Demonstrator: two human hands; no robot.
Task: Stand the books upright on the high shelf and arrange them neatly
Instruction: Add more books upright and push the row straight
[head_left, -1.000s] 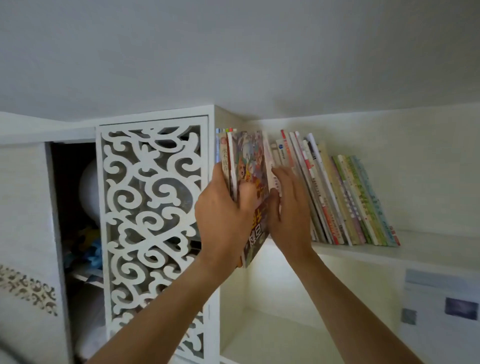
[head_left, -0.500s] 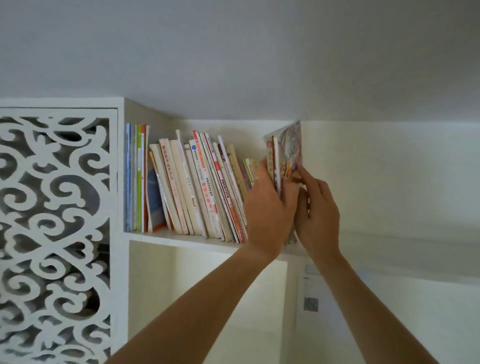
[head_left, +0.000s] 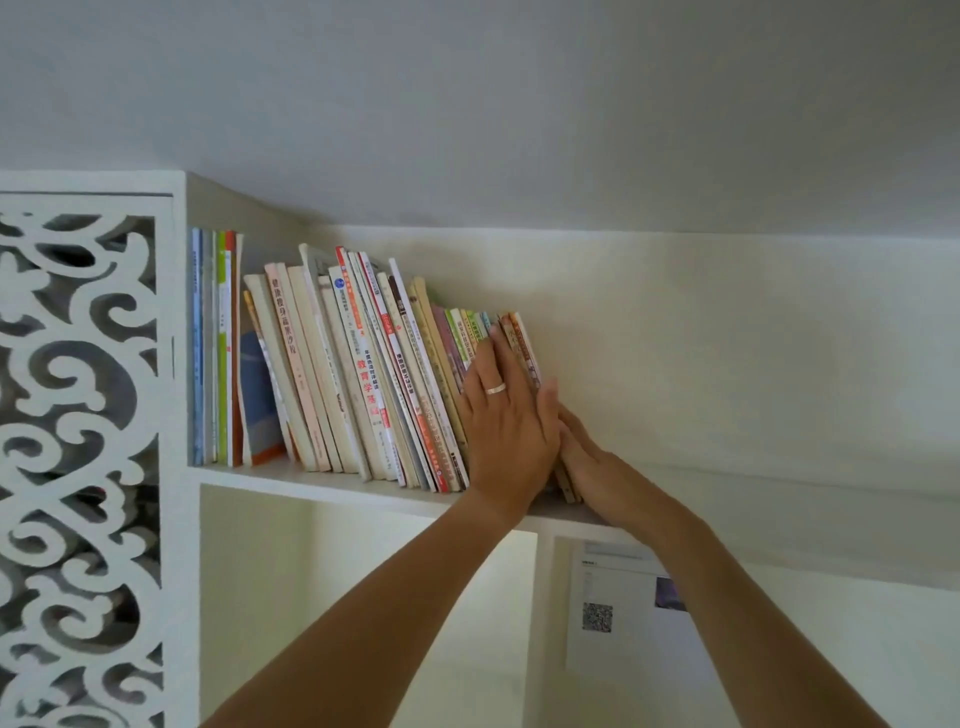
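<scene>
A long row of books (head_left: 363, 374) stands on the high white shelf (head_left: 332, 486), most of them leaning to the left. A few thin colourful books (head_left: 522, 340) form the row's right end. My left hand (head_left: 506, 421), with a ring on one finger, lies flat over the spines of these end books. My right hand (head_left: 597, 462) presses flat against the outer cover of the last book. The two hands touch at the thumbs. Several thin books (head_left: 218, 343) stand straight at the far left against the cabinet side.
A white fretwork cabinet door (head_left: 78, 467) fills the left edge. The ceiling hangs close above the books. The shelf runs on bare to the right of my hands. Below it, a paper with a QR code (head_left: 597, 616) is stuck on the panel.
Both hands carried the thin colourful books from the left end of the row to its right end. They now stand there, and my hands have flattened against them.
</scene>
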